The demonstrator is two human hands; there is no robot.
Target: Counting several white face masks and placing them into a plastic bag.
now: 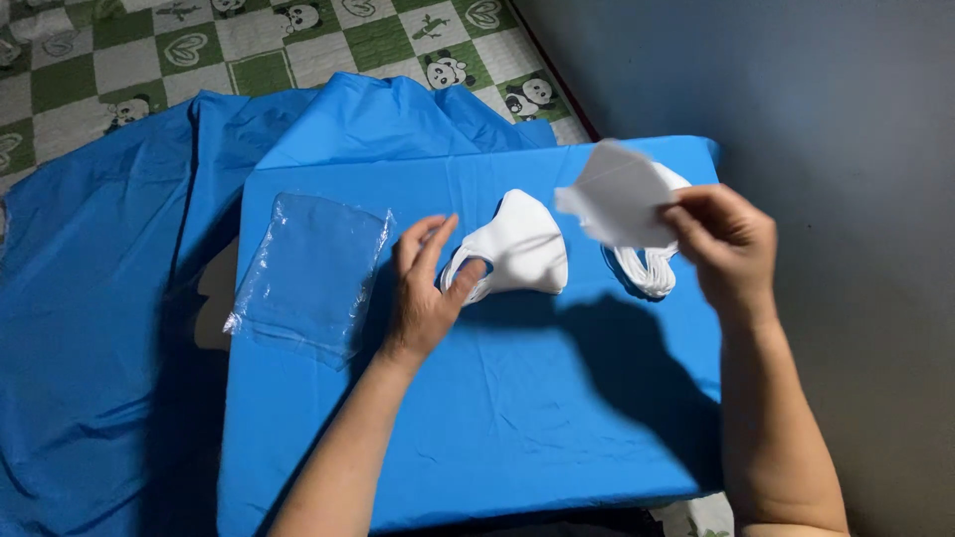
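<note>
Left hand (426,288) fingers pin folded white mask (519,254) mid-table; right hand (724,247) pinches another (619,199) over far-right stack (652,267). Empty plastic sleeve (310,270) waits left; nothing bagged yet, I judge.

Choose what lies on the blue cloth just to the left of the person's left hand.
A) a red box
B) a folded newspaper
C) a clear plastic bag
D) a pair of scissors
C: a clear plastic bag lies flat on the blue cloth, left of the left hand, which touches a white mask; the right hand holds another white mask up.
</note>
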